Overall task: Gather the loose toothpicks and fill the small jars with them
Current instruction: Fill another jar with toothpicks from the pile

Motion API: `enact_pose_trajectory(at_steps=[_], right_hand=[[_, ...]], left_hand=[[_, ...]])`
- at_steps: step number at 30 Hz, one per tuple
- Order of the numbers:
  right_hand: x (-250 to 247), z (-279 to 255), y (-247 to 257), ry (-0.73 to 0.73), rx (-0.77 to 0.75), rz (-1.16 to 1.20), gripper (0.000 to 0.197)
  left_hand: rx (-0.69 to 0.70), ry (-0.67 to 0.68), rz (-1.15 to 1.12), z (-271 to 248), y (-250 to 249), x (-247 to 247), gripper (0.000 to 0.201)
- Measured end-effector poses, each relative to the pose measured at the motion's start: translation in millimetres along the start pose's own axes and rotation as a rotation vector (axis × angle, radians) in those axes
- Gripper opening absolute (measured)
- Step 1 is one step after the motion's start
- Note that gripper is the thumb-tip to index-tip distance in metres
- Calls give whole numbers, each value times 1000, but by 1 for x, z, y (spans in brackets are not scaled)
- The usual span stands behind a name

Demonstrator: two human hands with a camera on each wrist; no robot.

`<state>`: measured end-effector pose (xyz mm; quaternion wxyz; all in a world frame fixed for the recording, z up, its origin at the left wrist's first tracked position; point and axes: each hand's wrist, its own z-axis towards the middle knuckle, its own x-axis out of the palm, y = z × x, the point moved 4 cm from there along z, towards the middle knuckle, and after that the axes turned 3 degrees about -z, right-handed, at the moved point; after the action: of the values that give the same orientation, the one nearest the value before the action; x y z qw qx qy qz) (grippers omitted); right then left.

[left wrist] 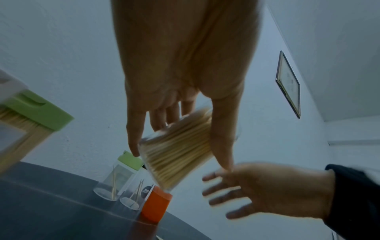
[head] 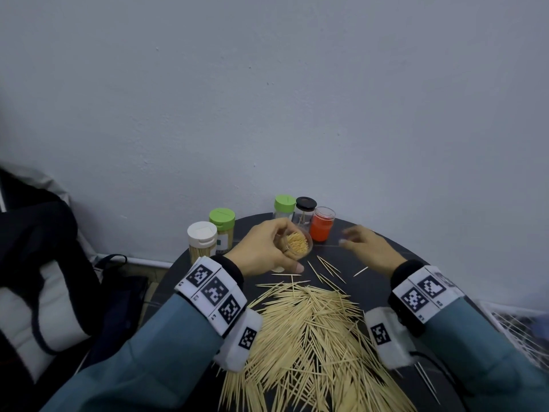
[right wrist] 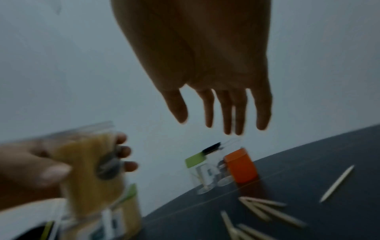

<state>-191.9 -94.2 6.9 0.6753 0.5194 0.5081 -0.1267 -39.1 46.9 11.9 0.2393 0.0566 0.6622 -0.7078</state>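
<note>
My left hand [head: 263, 251] grips the full jar [head: 298, 242], my right hand [head: 368, 246] hangs spread and empty; I should level it, then cap it.

Toothpick pile [head: 312, 346] cut by bottom edge; right wrist view blurred.

Dim, cool, even light; wrist views motion-blurred, wide-angle bending at the edges.

jar labels [head: 222, 242] blurred, no legible text
</note>
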Motion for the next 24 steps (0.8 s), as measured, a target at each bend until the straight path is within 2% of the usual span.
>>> enact_pose_trajectory(at_steps=[3,8,11,19,24], right_hand=[[1,10,-28,122,236,-330,46],[18,17,-39,209,320,-438,44],[31,24,-36,222,283,-473,42],[44,46,-17,214,70,-528,35],[49,39,-8,276,-76,-561,45]], left_hand=[[-16,-4,-18,-1,0,1,45],[-40,8,-1,0,0,3,46],[-50,-1,14,2,1,3,47],[-54,-6,36,3,3,3,48],[-45,-20,59,4,2,2,48]])
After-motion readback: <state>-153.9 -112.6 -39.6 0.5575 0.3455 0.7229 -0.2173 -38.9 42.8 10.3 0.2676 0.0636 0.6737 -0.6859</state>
